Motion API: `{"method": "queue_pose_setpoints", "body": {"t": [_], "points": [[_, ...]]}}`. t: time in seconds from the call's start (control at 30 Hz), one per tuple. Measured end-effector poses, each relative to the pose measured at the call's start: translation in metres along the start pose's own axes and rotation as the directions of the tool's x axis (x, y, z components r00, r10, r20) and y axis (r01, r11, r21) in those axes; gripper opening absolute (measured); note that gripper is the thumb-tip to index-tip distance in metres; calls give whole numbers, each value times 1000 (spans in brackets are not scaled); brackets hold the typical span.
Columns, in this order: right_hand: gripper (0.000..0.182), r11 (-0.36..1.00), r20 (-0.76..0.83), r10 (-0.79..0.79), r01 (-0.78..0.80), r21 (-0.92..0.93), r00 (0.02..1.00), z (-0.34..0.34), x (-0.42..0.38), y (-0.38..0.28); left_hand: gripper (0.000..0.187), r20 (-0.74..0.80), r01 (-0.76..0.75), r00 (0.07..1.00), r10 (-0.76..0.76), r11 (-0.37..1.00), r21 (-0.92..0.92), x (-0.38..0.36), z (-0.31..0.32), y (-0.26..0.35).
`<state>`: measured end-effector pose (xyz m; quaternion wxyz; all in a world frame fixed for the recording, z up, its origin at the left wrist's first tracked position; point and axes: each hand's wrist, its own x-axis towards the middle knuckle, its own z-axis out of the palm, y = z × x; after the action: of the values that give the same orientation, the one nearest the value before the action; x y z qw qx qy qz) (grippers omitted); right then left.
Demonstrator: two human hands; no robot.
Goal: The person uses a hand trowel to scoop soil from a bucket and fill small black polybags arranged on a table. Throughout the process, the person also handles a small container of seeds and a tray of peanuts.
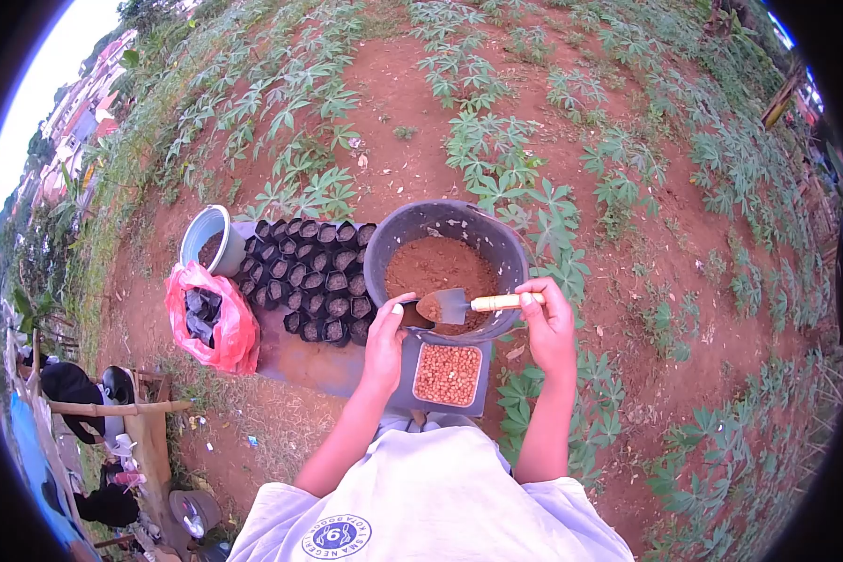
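My right hand [551, 323] is closed round the wooden handle of a small trowel [452, 306], whose blade carries some brown soil. In my left hand [384, 345] is a black planting bag [416, 316], held by the trowel's tip at the near rim of a large dark basin [377, 245]. Loose reddish-brown soil [440, 267] fills part of the basin. A square tub of seeds or kernels [448, 374] stands just below it. Left of the basin, several soil-filled black planting bags [314, 279] stand close together in rows.
A pink plastic bag [244, 342] with black bags inside and a pale bucket [202, 225] holding dark soil stand at the table's left end. The table [314, 365] sits on red ground among leafy plants [496, 150]. A bamboo pole [122, 408] lies lower left.
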<state>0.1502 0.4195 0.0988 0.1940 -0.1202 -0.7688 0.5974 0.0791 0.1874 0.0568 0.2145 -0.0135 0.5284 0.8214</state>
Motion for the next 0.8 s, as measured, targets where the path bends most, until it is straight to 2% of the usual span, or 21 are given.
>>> {"method": "queue_pose_setpoints", "body": {"t": [0.03,0.1,0.33,0.47,0.53,0.67,0.8], "points": [[14,1000,12,5,-5,2,1000,0,-5,-4,38,-37,-3,999,4,1000,7,-5,2,-5],[14,980,46,-148,153,-125,988,2,-6,-14,38,-59,-36,998,38,999,36,-7,2,-13],[12,929,205,-267,308,-205,942,13,-11,-33,37,-79,-26,996,34,994,106,-23,1,-27],[15,949,264,-200,253,-186,944,15,-14,-40,38,-65,-37,997,42,996,80,-31,4,-35],[14,916,261,-333,377,-140,906,17,-15,-33,36,-66,-32,997,36,998,51,-34,4,-40],[17,915,267,-347,387,-115,899,18,-20,-39,37,-59,-27,998,30,998,53,-42,10,-37],[17,873,259,-434,474,-118,863,12,-24,-42,36,-71,-34,997,39,997,63,-44,7,-40]]}}
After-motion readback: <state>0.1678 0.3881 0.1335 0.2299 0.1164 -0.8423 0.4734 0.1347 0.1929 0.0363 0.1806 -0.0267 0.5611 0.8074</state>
